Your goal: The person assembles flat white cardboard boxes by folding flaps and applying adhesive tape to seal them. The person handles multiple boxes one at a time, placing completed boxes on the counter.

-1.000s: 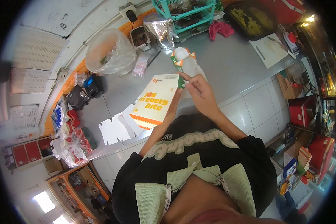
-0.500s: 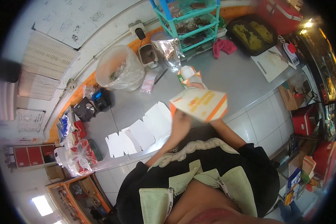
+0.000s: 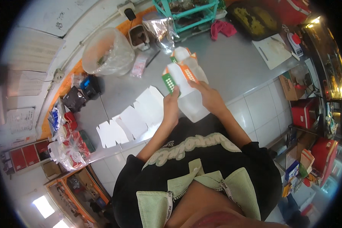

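A part-folded cardboard box (image 3: 190,103) is held between my two hands, its white inside facing up, with a green side panel and an orange one raised. My left hand (image 3: 171,102) grips the green side, thumb on top. My right hand (image 3: 210,95) closes on the orange side, fingers over the edge. Just beyond it stands another box (image 3: 181,53) of the same kind with its top open, partly hidden by the held one. Flat white box blanks (image 3: 148,104) lie overlapping in a row left of my left hand.
On the steel table (image 3: 231,68) stand a plastic-lined tub (image 3: 109,57), a small container (image 3: 139,37), a silver foil bag (image 3: 159,30) and a teal rack (image 3: 195,21). At right are a pink cloth (image 3: 222,29), a black tray (image 3: 250,22) and a white cutting board (image 3: 274,52).
The box in my hands has turned from its printed outside to its white inside, and its side panels now stand up. My right hand has come from behind it into view. The view has shifted slightly.
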`<state>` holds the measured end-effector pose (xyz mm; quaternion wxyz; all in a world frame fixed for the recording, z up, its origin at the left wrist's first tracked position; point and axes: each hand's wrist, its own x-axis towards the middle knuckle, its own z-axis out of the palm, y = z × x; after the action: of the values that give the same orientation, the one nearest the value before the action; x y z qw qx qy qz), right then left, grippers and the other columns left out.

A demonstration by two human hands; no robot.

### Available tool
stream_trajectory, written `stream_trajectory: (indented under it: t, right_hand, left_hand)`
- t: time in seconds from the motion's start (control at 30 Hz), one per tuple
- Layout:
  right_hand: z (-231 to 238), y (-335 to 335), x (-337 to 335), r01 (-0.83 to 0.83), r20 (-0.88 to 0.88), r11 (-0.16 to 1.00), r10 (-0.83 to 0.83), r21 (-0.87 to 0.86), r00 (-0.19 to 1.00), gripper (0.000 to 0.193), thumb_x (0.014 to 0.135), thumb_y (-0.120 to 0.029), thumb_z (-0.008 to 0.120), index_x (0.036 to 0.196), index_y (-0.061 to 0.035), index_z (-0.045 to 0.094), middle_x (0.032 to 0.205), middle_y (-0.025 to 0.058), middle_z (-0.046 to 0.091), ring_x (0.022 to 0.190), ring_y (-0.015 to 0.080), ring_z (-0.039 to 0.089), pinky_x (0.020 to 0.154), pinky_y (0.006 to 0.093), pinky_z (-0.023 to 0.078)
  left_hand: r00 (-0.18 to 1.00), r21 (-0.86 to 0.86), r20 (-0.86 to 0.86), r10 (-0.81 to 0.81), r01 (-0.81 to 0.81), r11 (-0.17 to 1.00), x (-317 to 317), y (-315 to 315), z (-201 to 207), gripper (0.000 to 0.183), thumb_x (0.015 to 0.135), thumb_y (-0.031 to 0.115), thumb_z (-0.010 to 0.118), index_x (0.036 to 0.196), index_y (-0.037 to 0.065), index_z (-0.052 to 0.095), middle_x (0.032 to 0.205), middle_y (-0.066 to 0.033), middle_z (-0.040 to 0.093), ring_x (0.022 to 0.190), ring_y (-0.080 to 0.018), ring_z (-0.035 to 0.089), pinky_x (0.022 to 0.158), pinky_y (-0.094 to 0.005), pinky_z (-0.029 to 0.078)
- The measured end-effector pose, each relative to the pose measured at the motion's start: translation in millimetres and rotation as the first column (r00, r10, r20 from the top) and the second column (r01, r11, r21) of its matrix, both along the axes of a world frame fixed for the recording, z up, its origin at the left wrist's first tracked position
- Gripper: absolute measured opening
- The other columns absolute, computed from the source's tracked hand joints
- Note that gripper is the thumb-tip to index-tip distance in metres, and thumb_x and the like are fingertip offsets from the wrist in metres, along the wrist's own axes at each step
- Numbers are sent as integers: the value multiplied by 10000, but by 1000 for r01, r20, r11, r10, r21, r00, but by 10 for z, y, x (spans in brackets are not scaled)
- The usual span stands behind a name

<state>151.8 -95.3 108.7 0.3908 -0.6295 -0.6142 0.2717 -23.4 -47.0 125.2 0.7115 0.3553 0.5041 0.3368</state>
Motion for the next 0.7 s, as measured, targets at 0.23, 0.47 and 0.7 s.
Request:
stream_trajectory:
  t: [0.23,0.47,0.7]
  right_hand:
    - [-302,541,196,131,319,970,-192,203,928,581,840,77,452,1342,-197,558,1219,95,639,1082,328,617,861,415,530]
    - [-878,836,480,161,204,986,-165,33,965,646,842,80,468,1407,-233,482,1253,81,623,1121,301,609,874,408,526]
    - [-1055,1012,486,140,282,988,-118,-62,952,670,844,80,470,1425,-254,455,1227,97,622,1111,295,608,876,414,529]
  left_hand:
    - [879,689,-340,333,-8,724,545,490,-669,271,1050,274,447,1012,31,559,919,-145,549,898,-312,495,798,-450,358]
    - [674,685,-616,408,201,700,872,923,-1260,294,996,283,553,893,9,586,808,-164,595,845,-331,526,753,-457,379]
    - [757,522,-592,275,101,847,814,1093,-1283,316,967,284,602,830,1,582,807,-182,605,807,-352,531,730,-478,415]
